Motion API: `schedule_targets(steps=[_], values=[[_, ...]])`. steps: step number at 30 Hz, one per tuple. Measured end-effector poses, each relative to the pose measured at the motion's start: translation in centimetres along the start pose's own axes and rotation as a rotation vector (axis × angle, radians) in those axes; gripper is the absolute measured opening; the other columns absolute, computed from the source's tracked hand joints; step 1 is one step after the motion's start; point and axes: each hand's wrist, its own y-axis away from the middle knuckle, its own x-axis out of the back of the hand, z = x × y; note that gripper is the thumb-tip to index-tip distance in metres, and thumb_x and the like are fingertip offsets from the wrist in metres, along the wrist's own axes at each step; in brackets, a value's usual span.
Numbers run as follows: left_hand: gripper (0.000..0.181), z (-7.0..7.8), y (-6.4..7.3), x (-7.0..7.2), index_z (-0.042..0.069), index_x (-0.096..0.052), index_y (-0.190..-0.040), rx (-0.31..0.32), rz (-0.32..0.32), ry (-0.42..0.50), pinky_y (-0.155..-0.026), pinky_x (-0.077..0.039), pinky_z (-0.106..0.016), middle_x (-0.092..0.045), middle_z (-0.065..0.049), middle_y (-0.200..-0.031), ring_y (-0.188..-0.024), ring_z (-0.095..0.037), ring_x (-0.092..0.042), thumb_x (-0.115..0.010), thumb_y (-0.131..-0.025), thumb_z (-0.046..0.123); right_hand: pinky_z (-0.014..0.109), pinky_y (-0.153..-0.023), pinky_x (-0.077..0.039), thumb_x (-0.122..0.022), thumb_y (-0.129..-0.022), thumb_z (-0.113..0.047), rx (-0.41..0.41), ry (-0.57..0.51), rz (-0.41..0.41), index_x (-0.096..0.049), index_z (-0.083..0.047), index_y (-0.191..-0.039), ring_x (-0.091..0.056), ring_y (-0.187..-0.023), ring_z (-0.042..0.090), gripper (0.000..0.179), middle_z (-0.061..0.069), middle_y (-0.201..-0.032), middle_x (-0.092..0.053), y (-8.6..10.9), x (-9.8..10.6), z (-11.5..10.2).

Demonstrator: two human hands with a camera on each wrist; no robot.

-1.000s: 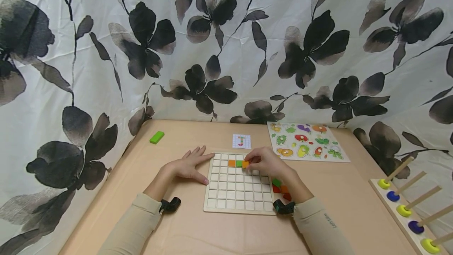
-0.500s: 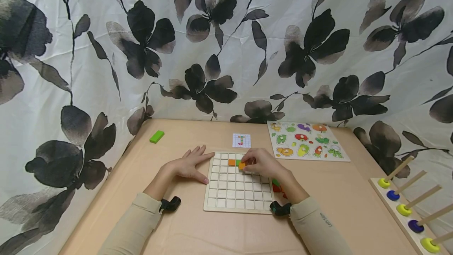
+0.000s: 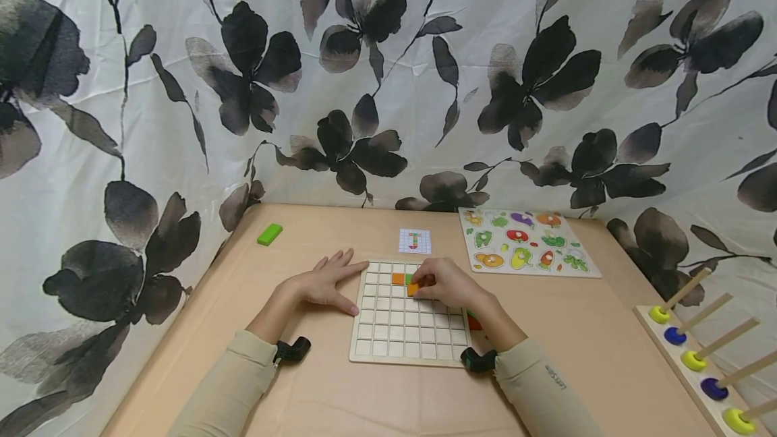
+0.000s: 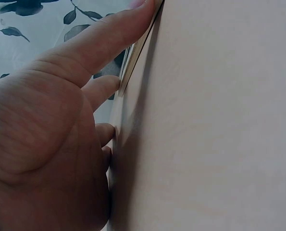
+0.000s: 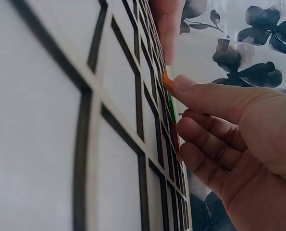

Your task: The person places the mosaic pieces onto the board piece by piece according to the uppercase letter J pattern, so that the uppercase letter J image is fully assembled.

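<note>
Spread beside the board, my left hand (image 3: 322, 282) touches its left edge with thumb and index finger, fingers straight; the left wrist view shows the thumb at the rim. The wooden grid board (image 3: 388, 336) has rows of pale square cells. In its upper part an orange tile (image 3: 397, 278) lies next to a green tile (image 3: 409, 278). My right hand (image 3: 449, 283) pinches another orange tile (image 3: 413, 289) between thumb and fingers, just below the green one, and this tile looks tilted in the right wrist view (image 5: 168, 83). A red tile (image 5: 175, 129) shows past the fingers there.
Loose red and green pieces (image 3: 474, 322) lie by the board's right edge, partly behind my right wrist. Behind the board is a small pattern card (image 3: 415, 241). A vegetable picture board (image 3: 502, 261), a green block (image 3: 269, 235) and a peg stand (image 3: 684, 377) surround the work.
My right hand has shifted left and a little toward me, taking the orange tile from the right of the green tile to just below it. The left hand has stayed still.
</note>
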Motion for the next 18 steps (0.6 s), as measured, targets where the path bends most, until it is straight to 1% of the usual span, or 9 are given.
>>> schedule_targets(steps=[7, 13, 18], values=[[0.107, 0.01, -0.07, -0.05, 0.027, -0.029, -0.166, 0.007, 0.003, 0.0, -0.129, 0.004, -0.063, 0.0, -0.02, -0.175, -0.162, -0.041, 0.005, -0.082, -0.08, 0.06, 0.023, -0.071, -0.052, -0.087, -0.085, -0.015, -0.006, 0.005, -0.008, -0.081, -0.01, -0.104, -0.059, -0.081, 0.011, 0.02, 0.002, -0.096, -0.073, -0.06, -0.22, -0.09], [0.106, 0.05, -0.08, 0.0, 0.027, -0.03, -0.166, 0.009, 0.002, 0.01, -0.129, 0.005, -0.062, 0.0, -0.02, -0.175, -0.162, -0.041, 0.006, -0.082, -0.08, 0.06, 0.023, -0.076, -0.052, -0.087, -0.085, -0.016, -0.04, 0.012, -0.014, -0.081, -0.011, -0.104, -0.06, -0.085, 0.013, 0.02, 0.0, -0.098, -0.073, -0.08, -0.29, -0.3], [0.106, 0.11, -0.04, 0.09, 0.026, -0.03, -0.166, 0.003, -0.001, 0.01, -0.129, 0.005, -0.062, 0.0, -0.02, -0.175, -0.162, -0.041, 0.006, -0.082, -0.08, 0.061, 0.023, -0.077, -0.052, -0.086, -0.086, -0.016, -0.062, 0.029, -0.018, -0.081, -0.013, -0.104, -0.06, -0.086, 0.014, 0.02, -0.001, -0.099, -0.072, -0.05, -0.31, -0.4]])
